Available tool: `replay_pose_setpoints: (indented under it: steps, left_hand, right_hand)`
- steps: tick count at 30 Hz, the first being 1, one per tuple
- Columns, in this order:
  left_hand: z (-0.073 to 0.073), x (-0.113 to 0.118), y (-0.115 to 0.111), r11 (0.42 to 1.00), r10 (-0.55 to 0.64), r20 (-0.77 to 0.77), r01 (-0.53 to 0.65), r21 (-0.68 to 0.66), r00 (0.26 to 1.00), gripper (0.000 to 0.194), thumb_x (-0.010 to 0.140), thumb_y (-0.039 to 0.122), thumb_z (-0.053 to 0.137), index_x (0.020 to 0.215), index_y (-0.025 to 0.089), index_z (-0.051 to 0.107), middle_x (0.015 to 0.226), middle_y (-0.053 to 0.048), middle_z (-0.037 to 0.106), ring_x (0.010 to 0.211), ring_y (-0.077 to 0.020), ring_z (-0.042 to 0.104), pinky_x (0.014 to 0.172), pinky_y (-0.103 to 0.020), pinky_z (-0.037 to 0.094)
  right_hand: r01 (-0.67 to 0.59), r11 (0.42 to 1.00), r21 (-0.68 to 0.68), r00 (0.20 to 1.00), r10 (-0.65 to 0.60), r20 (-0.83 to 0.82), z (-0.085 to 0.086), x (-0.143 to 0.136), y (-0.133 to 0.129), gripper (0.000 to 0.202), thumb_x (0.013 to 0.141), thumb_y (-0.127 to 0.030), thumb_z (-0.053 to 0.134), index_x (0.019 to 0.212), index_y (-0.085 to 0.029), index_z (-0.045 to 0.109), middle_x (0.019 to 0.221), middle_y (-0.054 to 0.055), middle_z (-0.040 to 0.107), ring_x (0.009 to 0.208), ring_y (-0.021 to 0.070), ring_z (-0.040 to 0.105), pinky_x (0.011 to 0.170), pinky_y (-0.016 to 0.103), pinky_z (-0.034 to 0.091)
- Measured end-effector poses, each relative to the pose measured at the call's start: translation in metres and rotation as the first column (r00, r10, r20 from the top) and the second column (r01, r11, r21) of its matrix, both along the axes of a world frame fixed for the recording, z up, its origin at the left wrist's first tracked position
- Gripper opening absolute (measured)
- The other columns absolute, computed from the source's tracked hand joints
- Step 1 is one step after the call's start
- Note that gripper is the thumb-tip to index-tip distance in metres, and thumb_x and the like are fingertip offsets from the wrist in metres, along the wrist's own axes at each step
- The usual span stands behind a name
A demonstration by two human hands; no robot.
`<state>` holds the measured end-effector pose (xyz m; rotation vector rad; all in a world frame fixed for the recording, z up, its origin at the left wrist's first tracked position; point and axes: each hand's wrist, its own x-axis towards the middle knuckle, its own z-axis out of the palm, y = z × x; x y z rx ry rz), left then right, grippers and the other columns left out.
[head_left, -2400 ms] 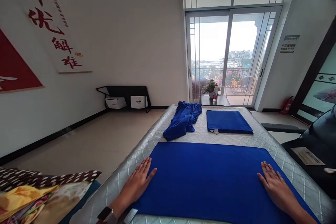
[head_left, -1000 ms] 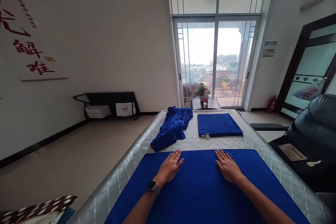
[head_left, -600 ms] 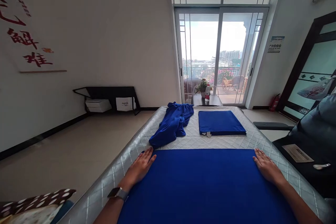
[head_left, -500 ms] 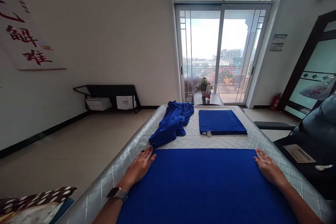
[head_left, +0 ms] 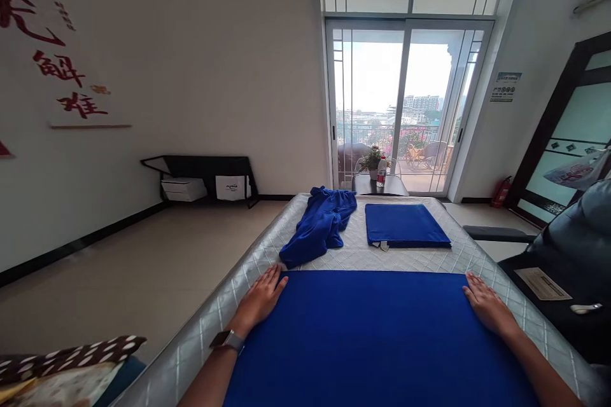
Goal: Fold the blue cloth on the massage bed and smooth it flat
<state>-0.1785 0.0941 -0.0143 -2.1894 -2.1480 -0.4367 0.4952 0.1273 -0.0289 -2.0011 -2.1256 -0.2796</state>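
Observation:
A blue cloth (head_left: 367, 337) lies spread flat and smooth on the quilted mattress (head_left: 224, 292) in front of me. My left hand (head_left: 261, 296) rests flat on its far left corner, fingers stretched out; a watch is on that wrist. At the far right corner my right hand (head_left: 489, 300) lies the same way, palm down with fingers extended. Beyond the cloth's far edge are a crumpled blue cloth (head_left: 319, 226) on the left and a neatly folded blue cloth (head_left: 405, 226) with white tags on the right. The near edge of the spread cloth is out of view.
A small table (head_left: 382, 186) with a potted plant and a bottle (head_left: 381, 172) stands past the mattress, before glass sliding doors. A dark chair (head_left: 580, 241) is close on the right. Cushions (head_left: 71, 362) lie at lower left; a black rack (head_left: 205, 168) is by the wall.
The camera view has shifted slightly, so the scene sits a little lower and further right. Both hands stay flat at the cloth's far corners.

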Motion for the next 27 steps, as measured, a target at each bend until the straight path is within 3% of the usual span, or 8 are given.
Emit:
replay_pose_setpoints:
  steps: [4, 7, 11, 13, 16, 19, 23, 27]
  left_hand:
    - [0.006, 0.005, -0.004, 0.999, 0.031, 0.019, -0.031, 0.035, 0.999, 0.062, 0.1, 0.049, 0.029, 0.149, 0.013, 0.04, 0.156, -0.013, 0.039, 0.146, -0.027, 0.031, 0.12, -0.046, 0.025]
    - [0.025, 0.02, -0.011, 0.993, 0.068, 0.045, -0.072, 0.097, 0.997, 0.067, 0.101, 0.051, 0.026, 0.148, 0.006, 0.04, 0.157, -0.018, 0.036, 0.147, -0.0282, 0.028, 0.121, -0.046, 0.022]
    - [0.056, 0.083, -0.016, 0.98, -0.122, 0.061, 0.11, 0.167, 0.991, 0.068, 0.102, 0.051, 0.017, 0.146, 0.007, 0.043, 0.157, -0.019, 0.036, 0.147, -0.0329, 0.026, 0.12, -0.051, 0.023]
    - [0.063, 0.131, -0.014, 0.954, -0.27, 0.033, 0.263, 0.145, 0.962, 0.062, 0.102, 0.053, 0.02, 0.144, 0.018, 0.049, 0.153, -0.012, 0.044, 0.144, -0.0268, 0.035, 0.118, -0.042, 0.03]
    - [0.056, 0.203, -0.008, 0.899, -0.427, 0.002, 0.424, 0.112, 0.904, 0.056, 0.101, 0.054, 0.028, 0.141, 0.023, 0.053, 0.149, -0.009, 0.051, 0.14, -0.0234, 0.042, 0.116, -0.038, 0.035]
    - [0.036, 0.248, 0.0, 0.868, -0.486, -0.002, 0.483, 0.111, 0.874, 0.053, 0.103, 0.043, 0.025, 0.144, 0.017, 0.048, 0.15, -0.013, 0.048, 0.142, -0.0245, 0.039, 0.117, -0.044, 0.033]
    - [0.016, 0.26, 0.006, 0.881, -0.464, 0.003, 0.461, 0.104, 0.886, 0.052, 0.104, 0.037, 0.022, 0.148, 0.017, 0.043, 0.15, -0.015, 0.048, 0.143, -0.0256, 0.037, 0.117, -0.049, 0.032]
    - [0.019, 0.26, 0.004, 0.896, -0.443, 0.019, 0.442, 0.034, 0.896, 0.056, 0.104, 0.04, 0.019, 0.15, 0.014, 0.039, 0.155, -0.015, 0.041, 0.147, -0.0247, 0.029, 0.12, -0.048, 0.027]
  right_hand:
    - [-0.015, 1.0, -0.009, 0.999, 0.016, 0.036, 0.021, -0.011, -0.013, 0.062, 0.097, -0.031, 0.013, 0.143, -0.006, 0.047, 0.152, 0.018, 0.042, 0.145, 0.025, 0.03, 0.12, 0.049, 0.023]
    - [-0.006, 1.0, -0.007, 1.0, 0.006, 0.03, 0.041, -0.031, -0.02, 0.061, 0.096, -0.03, 0.016, 0.143, -0.009, 0.047, 0.153, 0.015, 0.04, 0.146, 0.0264, 0.028, 0.121, 0.053, 0.018]
    - [-0.075, 0.996, -0.057, 0.997, 0.074, -0.013, 0.068, -0.096, -0.029, 0.059, 0.096, -0.03, 0.02, 0.144, -0.012, 0.048, 0.152, 0.012, 0.042, 0.145, 0.0251, 0.03, 0.121, 0.049, 0.019]
    - [-0.193, 0.976, -0.103, 0.98, 0.187, -0.064, 0.08, -0.143, -0.035, 0.058, 0.097, -0.033, 0.022, 0.146, -0.013, 0.045, 0.152, 0.01, 0.044, 0.144, 0.0229, 0.032, 0.121, 0.044, 0.021]
    - [-0.385, 0.915, -0.119, 0.917, 0.364, -0.164, 0.087, -0.212, -0.043, 0.061, 0.098, -0.039, 0.022, 0.15, -0.011, 0.038, 0.154, 0.01, 0.04, 0.145, 0.0216, 0.031, 0.12, 0.039, 0.023]
    - [-0.436, 0.892, -0.124, 0.892, 0.41, -0.188, 0.079, -0.253, -0.044, 0.059, 0.097, -0.031, 0.023, 0.149, -0.009, 0.038, 0.156, 0.012, 0.034, 0.146, 0.0209, 0.029, 0.12, 0.038, 0.021]
    - [-0.4, 0.902, -0.161, 0.905, 0.361, -0.224, 0.058, -0.262, -0.04, 0.061, 0.098, -0.031, 0.019, 0.152, -0.006, 0.032, 0.159, 0.012, 0.029, 0.148, 0.0206, 0.022, 0.121, 0.039, 0.017]
    - [-0.407, 0.896, -0.18, 0.9, 0.36, -0.245, 0.052, -0.257, -0.037, 0.062, 0.099, -0.036, 0.015, 0.153, -0.008, 0.03, 0.16, 0.011, 0.025, 0.149, 0.0205, 0.018, 0.121, 0.039, 0.013]
